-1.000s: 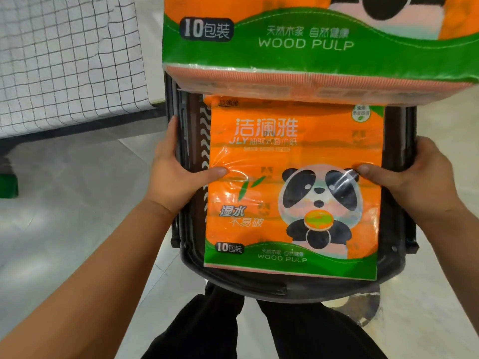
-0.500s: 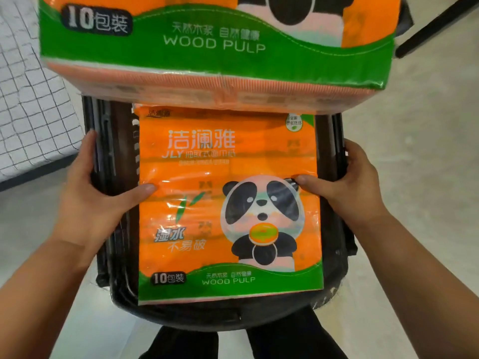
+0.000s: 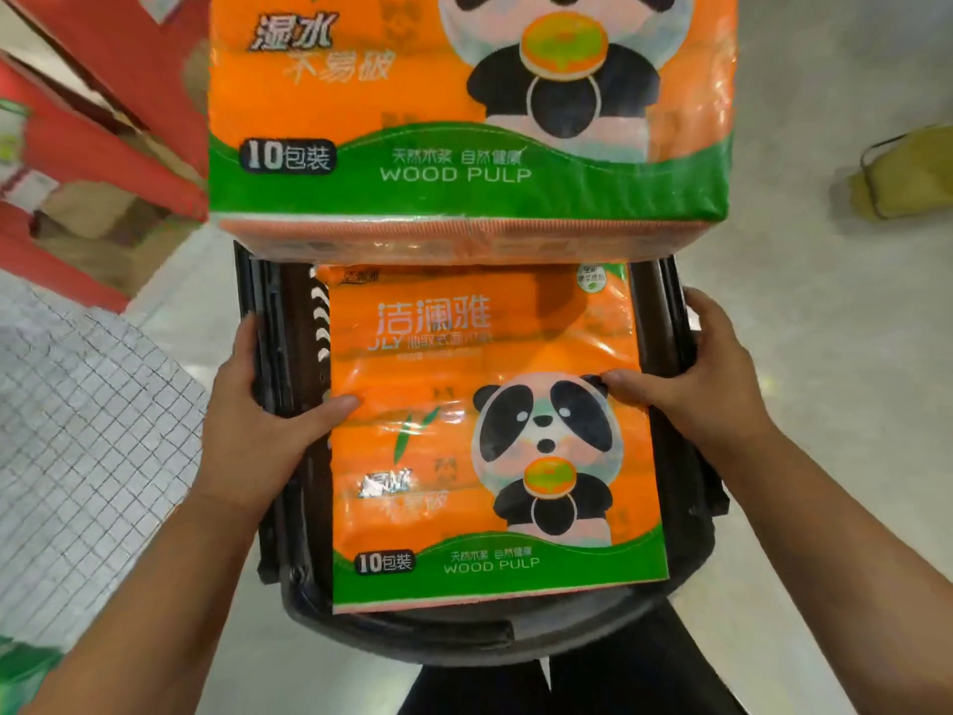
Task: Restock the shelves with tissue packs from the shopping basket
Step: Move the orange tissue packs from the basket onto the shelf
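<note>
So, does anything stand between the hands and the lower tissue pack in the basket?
Yes, partly. The upper tissue pack covers the far end of the lower tissue pack. Nearer, nothing does: the left hand and right hand grip the basket rims, thumbs on that pack.

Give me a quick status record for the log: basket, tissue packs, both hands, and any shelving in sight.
shopping basket: black, carried in front of the person
lower tissue pack: lies flat in the basket, print side up
upper tissue pack: on top at the far end, covering the lower pack's top edge
left hand: grips the basket's left rim, thumb on the lower pack
right hand: grips the right rim, thumb on the lower pack
red shelves: upper left, blurred
yellow bag: on the floor, upper right
</note>
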Action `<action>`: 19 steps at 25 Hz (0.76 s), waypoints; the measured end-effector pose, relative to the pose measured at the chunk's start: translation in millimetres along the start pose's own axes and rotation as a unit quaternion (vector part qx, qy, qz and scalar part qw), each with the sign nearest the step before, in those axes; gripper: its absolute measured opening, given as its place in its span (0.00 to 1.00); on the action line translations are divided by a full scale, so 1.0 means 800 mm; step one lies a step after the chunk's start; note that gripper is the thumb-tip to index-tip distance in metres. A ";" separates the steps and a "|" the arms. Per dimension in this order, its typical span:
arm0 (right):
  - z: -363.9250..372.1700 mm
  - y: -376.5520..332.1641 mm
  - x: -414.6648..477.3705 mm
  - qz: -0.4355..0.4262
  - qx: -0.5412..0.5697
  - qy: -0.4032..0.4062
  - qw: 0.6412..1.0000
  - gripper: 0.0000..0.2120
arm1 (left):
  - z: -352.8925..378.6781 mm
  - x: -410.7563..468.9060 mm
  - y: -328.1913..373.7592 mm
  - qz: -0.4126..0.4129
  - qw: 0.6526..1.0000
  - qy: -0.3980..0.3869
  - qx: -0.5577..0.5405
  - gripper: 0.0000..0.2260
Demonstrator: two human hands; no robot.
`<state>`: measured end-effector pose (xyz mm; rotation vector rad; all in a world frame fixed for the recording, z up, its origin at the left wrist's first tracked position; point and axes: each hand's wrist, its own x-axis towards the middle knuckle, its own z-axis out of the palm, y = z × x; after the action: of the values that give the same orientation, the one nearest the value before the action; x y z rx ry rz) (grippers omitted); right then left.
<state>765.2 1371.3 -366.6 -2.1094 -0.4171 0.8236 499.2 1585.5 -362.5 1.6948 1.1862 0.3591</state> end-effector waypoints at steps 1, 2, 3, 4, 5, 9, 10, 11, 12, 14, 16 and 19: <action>-0.014 -0.002 -0.032 0.005 0.010 0.022 1.000 0.51 | -0.005 -0.010 0.017 0.014 1.000 -0.017 0.007 0.36; -0.026 -0.002 -0.064 0.010 0.018 0.045 0.999 0.51 | -0.010 -0.019 0.033 0.025 0.999 -0.030 0.013 0.36; -0.039 -0.001 -0.099 0.016 0.028 0.070 0.997 0.51 | -0.013 -0.031 0.053 0.039 0.998 -0.048 0.014 0.37; -0.051 0.002 -0.131 0.022 0.036 0.093 0.995 0.51 | -0.013 -0.044 0.071 0.051 0.996 -0.066 0.021 0.39; -0.065 0.005 -0.168 0.029 0.044 0.121 0.991 0.52 | -0.011 -0.059 0.093 0.067 0.993 -0.091 0.033 0.40; -0.110 0.028 -0.306 0.058 0.078 0.208 0.973 0.56 | 0.007 -0.132 0.172 0.134 0.969 -0.194 0.078 0.35; -0.123 0.036 -0.346 0.072 0.088 0.234 0.966 0.57 | 0.016 -0.156 0.189 0.156 0.959 -0.219 0.094 0.37; -0.132 0.045 -0.383 0.088 0.097 0.258 0.957 0.57 | 0.025 -0.176 0.200 0.172 0.949 -0.243 0.100 0.37; -0.139 0.054 -0.419 0.100 0.104 0.279 0.949 0.57 | 0.032 -0.193 0.205 0.181 0.942 -0.264 0.105 0.34; -0.150 0.075 -0.493 0.115 0.114 0.326 0.931 0.55 | 0.052 -0.233 0.211 0.196 0.925 -0.306 0.107 0.38; -0.155 0.096 -0.573 0.135 0.124 0.377 0.908 0.53 | 0.073 -0.286 0.216 0.215 0.903 -0.351 0.121 0.48; -0.143 0.127 -0.690 0.165 0.147 0.442 0.870 0.51 | 0.095 -0.366 0.216 0.252 0.865 -0.415 0.126 0.52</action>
<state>440.3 944.2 -167.5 -2.0335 0.5376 0.0137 505.3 1295.1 -169.7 2.0562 0.1437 -0.2389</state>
